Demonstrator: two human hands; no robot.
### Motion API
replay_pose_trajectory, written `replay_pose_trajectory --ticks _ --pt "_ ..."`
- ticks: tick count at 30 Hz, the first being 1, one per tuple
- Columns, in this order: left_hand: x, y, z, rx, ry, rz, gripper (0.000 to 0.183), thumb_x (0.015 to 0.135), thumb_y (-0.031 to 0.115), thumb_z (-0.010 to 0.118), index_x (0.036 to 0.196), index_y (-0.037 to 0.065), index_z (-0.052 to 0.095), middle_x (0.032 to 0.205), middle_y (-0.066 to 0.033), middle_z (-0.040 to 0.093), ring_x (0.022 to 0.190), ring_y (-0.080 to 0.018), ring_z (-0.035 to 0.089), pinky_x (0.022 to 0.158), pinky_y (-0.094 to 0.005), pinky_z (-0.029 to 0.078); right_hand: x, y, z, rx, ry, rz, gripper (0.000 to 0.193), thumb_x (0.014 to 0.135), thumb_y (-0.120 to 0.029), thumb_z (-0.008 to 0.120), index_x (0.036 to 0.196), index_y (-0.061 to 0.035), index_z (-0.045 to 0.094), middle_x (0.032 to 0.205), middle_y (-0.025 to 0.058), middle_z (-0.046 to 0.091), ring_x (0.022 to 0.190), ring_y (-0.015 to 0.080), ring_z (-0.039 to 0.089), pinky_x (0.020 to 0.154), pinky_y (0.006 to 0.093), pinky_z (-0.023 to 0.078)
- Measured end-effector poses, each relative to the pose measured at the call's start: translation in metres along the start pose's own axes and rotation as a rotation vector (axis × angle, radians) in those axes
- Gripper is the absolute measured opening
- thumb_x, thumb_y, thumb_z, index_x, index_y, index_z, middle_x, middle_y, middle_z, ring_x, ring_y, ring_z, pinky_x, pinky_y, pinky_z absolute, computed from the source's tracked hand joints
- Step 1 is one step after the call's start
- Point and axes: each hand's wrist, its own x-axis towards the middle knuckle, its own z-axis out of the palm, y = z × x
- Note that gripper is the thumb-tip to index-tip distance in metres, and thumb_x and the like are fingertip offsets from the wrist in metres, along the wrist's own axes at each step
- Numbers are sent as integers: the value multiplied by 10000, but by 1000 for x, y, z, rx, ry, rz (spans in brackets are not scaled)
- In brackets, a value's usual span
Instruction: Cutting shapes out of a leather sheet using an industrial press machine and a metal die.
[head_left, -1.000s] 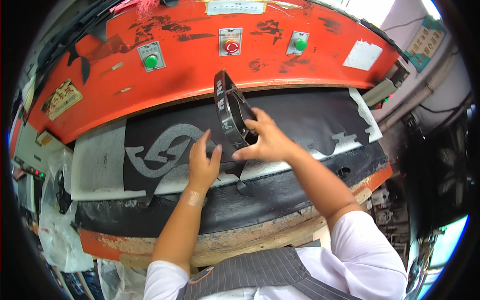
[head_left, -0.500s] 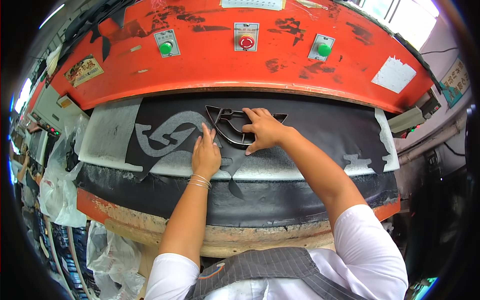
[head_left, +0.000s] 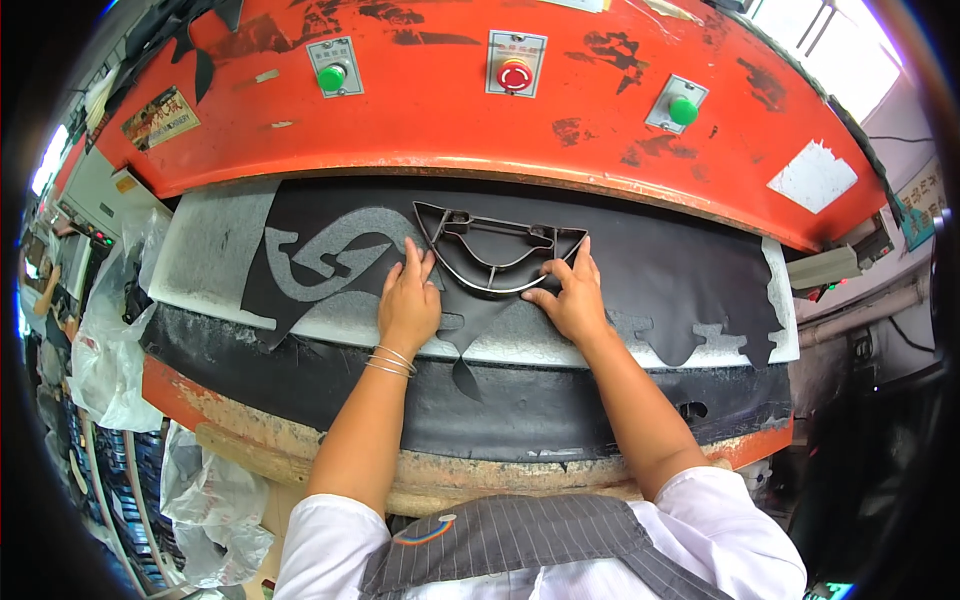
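Observation:
A black metal cutting die [head_left: 492, 287], a half-moon frame with a notched straight side and inner braces, lies on a black leather-like sheet [head_left: 680, 240]. At its lower right rim, my right hand [head_left: 578, 305] holds it, thumb on the curved edge and fingers at the right corner. My left hand [head_left: 410, 303] lies flat beside its left side, fingers stretched out on the sheet and the fingertips close to the rim. Curved cut-outs [head_left: 325, 275] left of that hand show the pale grey board [head_left: 215, 245] under the sheet.
Overhead at the back spans a red press beam [head_left: 420, 130] with two green buttons [head_left: 332, 78] and a red stop button [head_left: 514, 75]. A black padded strip [head_left: 500, 400] and worn wooden edge [head_left: 460, 475] run along the front. Clear plastic bags [head_left: 110, 350] hang at left.
My right hand has moved from across the die's top to its lower right rim, uncovering the frame. The left hand stays beside the die. The view has shifted slightly.

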Motion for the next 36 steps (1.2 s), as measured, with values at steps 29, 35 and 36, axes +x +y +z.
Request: replay_pose_trajectory --ticks 29,35,36 --pt "129 10 -196 89 775 458 271 947 105 526 701 12 459 686 -121 470 624 -257 461 591 -339 398 128 -60 -157 -112 1395 134 596 1018 -385 401 1399 67 323 1477 253 248 1374 351 261 1134 447 223" --pt "61 26 -186 -131 482 360 313 917 122 571 651 17 445 635 -141 458 562 -311 460 527 -422 375 32 -43 -122 567 986 -121 553 960 -228 523 1407 27 321 1496 170 273 1378 277 285 1127 420 242" --pt "32 24 -167 -161 302 297 330 899 159 607 623 35 475 642 -138 496 597 -311 493 547 -403 398 -6 -44 -104 431 642 -112 482 918 -246 583 1310 -5 441 1390 169 401 1307 295 379 1084 436 303"
